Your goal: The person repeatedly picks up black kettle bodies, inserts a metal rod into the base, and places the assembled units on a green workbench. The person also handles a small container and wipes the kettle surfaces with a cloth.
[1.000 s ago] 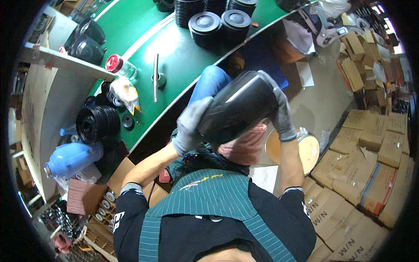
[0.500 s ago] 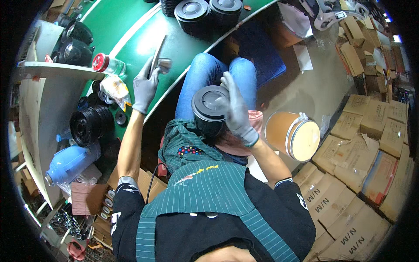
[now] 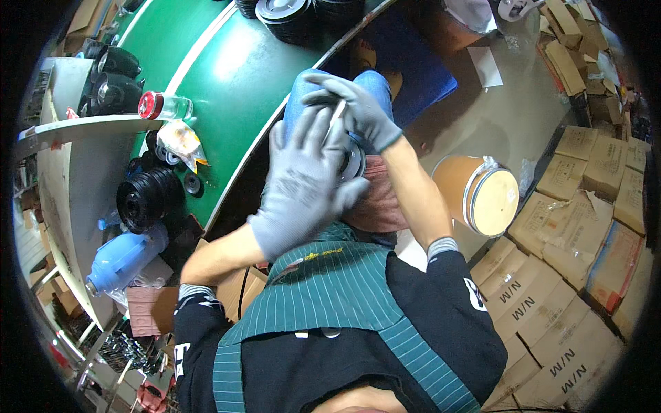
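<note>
My left hand (image 3: 299,186), in a grey glove, hovers over my lap with its back up, its fingers and thumb spread. Beyond it, my gloved right hand (image 3: 358,110) reaches leftward, with its fingertips near those of my left hand. A thin, pale metal piece (image 3: 336,118) shows between the two hands; which one bears it I cannot tell. Below them on my lap is a stack of round black plastic lids (image 3: 355,164), mostly covered by my left hand. The right thumb is hidden.
More black lid stacks (image 3: 284,17) stand on the green table (image 3: 227,76). At its left lie a red-capped jar (image 3: 164,106), a plastic bag (image 3: 182,143) and black rings (image 3: 141,199). A brown drum (image 3: 461,186) and cardboard boxes (image 3: 551,289) are at my right.
My left hand, which held the metal piece over the table, has swung right over my lap. My right hand has risen from beside the lids, and the lid stack is now mostly covered.
</note>
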Tool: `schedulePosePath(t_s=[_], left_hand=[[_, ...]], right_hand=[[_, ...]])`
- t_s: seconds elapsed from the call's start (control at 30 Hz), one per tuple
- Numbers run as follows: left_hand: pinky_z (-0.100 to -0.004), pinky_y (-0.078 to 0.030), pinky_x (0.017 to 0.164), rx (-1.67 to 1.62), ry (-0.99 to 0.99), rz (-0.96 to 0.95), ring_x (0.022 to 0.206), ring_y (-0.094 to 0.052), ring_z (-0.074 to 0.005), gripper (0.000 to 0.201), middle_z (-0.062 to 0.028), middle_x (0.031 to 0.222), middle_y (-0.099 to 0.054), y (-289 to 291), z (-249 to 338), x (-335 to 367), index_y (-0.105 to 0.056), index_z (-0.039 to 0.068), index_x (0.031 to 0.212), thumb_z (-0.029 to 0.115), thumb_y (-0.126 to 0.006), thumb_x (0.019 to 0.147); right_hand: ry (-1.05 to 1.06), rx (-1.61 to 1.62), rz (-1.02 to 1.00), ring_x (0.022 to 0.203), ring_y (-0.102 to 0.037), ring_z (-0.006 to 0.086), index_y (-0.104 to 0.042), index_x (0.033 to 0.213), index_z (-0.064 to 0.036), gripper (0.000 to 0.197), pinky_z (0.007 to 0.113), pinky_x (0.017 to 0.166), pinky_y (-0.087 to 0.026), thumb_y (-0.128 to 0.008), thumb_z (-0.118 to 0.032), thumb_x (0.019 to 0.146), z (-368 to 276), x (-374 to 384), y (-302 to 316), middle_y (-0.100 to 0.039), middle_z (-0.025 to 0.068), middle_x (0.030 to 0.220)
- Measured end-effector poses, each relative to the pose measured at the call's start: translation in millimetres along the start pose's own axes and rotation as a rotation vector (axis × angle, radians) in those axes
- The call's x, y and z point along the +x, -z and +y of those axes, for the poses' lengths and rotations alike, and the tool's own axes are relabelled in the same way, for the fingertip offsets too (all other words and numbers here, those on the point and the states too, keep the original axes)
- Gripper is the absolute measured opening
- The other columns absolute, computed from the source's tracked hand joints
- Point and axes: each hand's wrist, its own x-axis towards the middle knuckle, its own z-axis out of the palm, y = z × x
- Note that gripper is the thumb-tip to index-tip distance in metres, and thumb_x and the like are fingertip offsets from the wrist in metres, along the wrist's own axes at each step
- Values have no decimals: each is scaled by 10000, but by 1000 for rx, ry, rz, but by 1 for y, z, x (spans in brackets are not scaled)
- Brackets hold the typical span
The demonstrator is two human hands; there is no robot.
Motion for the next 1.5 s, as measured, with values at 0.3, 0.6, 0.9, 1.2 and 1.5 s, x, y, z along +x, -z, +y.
schedulePosePath(t_s=[0.3,0.6,0.9,1.2,1.5], left_hand=[[-709,-84,1298,-152,-87,36,1611,-273,-420,915,-242,1677,-381,-42,64,1,-402,36,1642,628,-621,980],[-561,-269,1288,-254,136,231,1529,-426,-436,577,-295,1569,-493,-24,-44,-20,-460,-68,1562,256,-520,1089],[-279,-516,678,-1058,89,-251,716,-640,-119,422,-38,859,-697,-59,-139,50,-676,75,1407,242,-389,1145],[-330,-547,713,-1135,-504,-239,733,-667,-187,315,-85,889,-728,-154,-119,145,-772,78,1255,191,-551,1060],[-396,-595,845,-949,-584,-261,942,-751,-270,374,-140,1044,-812,-144,-110,158,-769,25,1208,251,-498,1083]], right_hand=[[-226,218,-720,1013,-775,262,-469,1586,4,519,364,907,-641,-509,-267,1146,71,63,3,-782,172,1122],[32,-35,136,1194,-733,299,-518,1545,12,471,391,1072,-576,-418,-267,1179,1,-68,6,-736,120,960],[337,-532,-154,865,-689,256,-801,938,-12,330,587,1236,-368,-588,-236,823,-25,-129,-50,-697,122,825],[178,-1333,-873,555,-551,243,-540,586,-159,265,479,879,-537,-687,-318,739,-54,-96,-103,-506,18,538],[181,-1318,-848,436,-591,249,-533,684,-128,325,390,475,-486,-636,-331,917,-33,-52,-141,-533,50,489]])
